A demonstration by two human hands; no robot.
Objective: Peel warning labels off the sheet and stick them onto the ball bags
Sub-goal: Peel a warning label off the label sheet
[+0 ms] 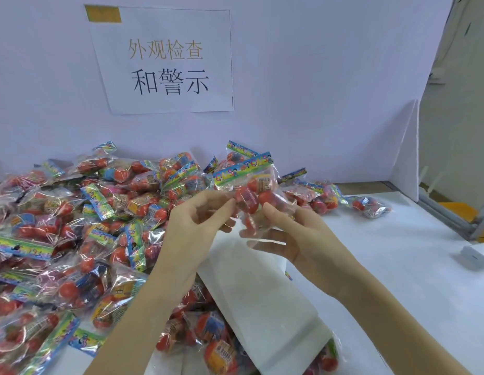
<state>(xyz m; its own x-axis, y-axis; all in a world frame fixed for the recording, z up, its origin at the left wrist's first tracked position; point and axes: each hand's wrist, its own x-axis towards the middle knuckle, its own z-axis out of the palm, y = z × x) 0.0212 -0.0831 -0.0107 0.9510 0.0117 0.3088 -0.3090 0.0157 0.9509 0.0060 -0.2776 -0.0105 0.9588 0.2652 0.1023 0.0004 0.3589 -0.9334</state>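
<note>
both hands hold one ball bag [251,190] up above the white surface [397,266], just in front of the big heap of ball bags [73,226]. the left hand [192,228] pinches the bag's left edge between thumb and fingers. the right hand [295,239] grips its lower right side, thumb in front, fingers behind the clear film. below them the white label sheet [257,293] lies tilted over some bags.
</note>
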